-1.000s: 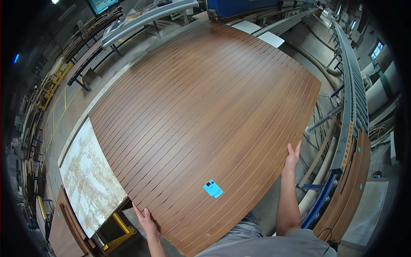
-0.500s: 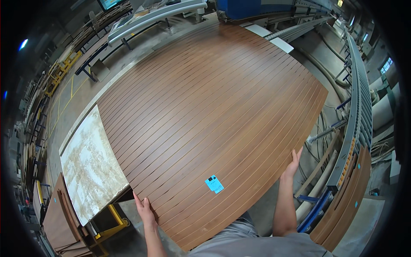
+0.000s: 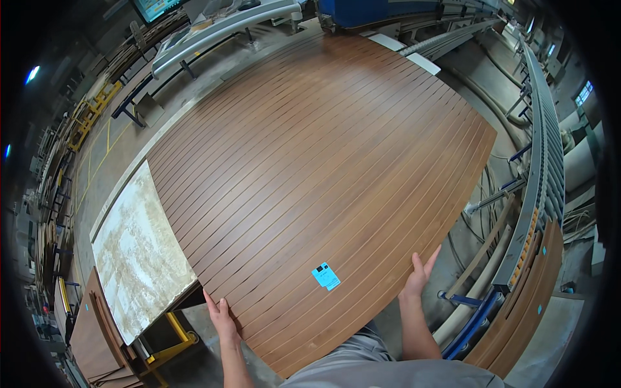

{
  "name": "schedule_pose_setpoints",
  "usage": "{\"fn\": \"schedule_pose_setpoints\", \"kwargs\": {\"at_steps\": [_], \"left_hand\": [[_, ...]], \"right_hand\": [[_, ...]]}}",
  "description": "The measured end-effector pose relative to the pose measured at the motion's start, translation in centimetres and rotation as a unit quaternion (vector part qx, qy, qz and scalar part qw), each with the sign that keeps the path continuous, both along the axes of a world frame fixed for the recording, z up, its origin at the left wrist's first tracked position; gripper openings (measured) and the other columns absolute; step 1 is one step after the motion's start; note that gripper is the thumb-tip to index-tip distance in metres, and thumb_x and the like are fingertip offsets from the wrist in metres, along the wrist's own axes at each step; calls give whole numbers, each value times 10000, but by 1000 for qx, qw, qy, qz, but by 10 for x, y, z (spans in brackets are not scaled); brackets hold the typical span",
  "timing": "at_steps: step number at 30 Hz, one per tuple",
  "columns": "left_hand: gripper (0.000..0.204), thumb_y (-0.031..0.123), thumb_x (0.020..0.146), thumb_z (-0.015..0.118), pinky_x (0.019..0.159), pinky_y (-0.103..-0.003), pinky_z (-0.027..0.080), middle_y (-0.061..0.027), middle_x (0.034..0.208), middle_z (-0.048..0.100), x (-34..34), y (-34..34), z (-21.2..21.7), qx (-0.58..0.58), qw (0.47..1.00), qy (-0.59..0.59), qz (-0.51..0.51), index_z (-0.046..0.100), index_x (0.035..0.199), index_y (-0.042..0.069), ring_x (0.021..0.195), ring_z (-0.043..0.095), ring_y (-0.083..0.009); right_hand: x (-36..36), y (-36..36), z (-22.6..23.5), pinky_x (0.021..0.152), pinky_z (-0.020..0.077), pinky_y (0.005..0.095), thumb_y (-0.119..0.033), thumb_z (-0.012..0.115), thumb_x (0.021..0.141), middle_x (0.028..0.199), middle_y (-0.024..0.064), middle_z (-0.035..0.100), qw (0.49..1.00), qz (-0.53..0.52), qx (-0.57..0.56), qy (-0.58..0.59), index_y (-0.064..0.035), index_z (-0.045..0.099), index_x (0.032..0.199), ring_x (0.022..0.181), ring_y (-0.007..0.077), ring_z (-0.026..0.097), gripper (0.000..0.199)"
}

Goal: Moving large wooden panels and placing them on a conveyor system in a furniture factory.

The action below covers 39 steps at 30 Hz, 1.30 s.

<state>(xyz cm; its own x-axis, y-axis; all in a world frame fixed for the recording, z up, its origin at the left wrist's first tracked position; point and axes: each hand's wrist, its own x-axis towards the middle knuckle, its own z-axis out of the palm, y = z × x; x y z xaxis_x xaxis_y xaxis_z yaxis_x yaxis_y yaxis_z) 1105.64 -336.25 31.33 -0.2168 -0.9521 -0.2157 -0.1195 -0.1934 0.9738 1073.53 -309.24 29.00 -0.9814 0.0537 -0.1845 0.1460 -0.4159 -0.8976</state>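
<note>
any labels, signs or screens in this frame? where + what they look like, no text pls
Sticker label: on the brown grooved panel, near its closest edge between the left hand and the right hand; small, rectangular, cyan-blue, set askew.
Screen: top edge of the view, left of centre, partly cut off; lit, bluish-green, dark frame.
No packages or signs that I can make out.

The large reddish-brown wooden panel [image 3: 310,174] is lined end to end with thin dark parallel grooves, and a small bright blue label [image 3: 325,276] sits on it. Beside it, the pale slab [image 3: 136,252] is mottled cream and tan. Below that stands a yellow metal frame [image 3: 169,343].
</note>
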Motion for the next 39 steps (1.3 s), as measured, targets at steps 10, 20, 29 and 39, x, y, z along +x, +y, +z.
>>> {"fn": "schedule_pose_setpoints", "kwargs": {"at_steps": [10, 20, 29, 39], "left_hand": [[635, 43, 941, 466, 1111, -331, 240, -122, 1519, 271, -51, 6, -20, -11, 1000, 25, -11, 168, 1501, 72, 1368, 300, -231], [635, 44, 948, 456, 1112, -330, 236, -130, 1518, 268, -117, 24, -13, 2, 1000, 21, -12, 148, 1503, 71, 1368, 296, -229], [614, 27, 956, 428, 1073, -322, 304, -122, 1486, 322, -164, 33, -12, -13, 1000, 24, -11, 156, 1503, 85, 1319, 366, -217], [658, 0, 931, 452, 1055, -301, 321, -155, 1473, 327, -227, 44, -13, -12, 997, 70, -17, 119, 1498, 30, 1266, 411, -207]], "right_hand": [[-61, 11, 8, 1086, 286, 360, 1, 492, 882, 1513, 120, 239, 1000, -8, 4, 3, -98, 64, 1515, 1317, 268, 344, 770], [-125, 27, 8, 1072, 309, 357, 1, 494, 883, 1501, 111, 272, 1000, -10, -5, 5, -120, 98, 1516, 1307, 263, 366, 756], [-174, 37, 5, 1070, 305, 363, -7, 507, 883, 1503, 115, 274, 1000, -5, 5, 15, -119, 97, 1517, 1308, 274, 364, 763], [-233, 52, 5, 1062, 325, 382, -47, 482, 913, 1505, 123, 272, 1000, 8, 17, 13, -142, 111, 1516, 1305, 283, 375, 714]]}}
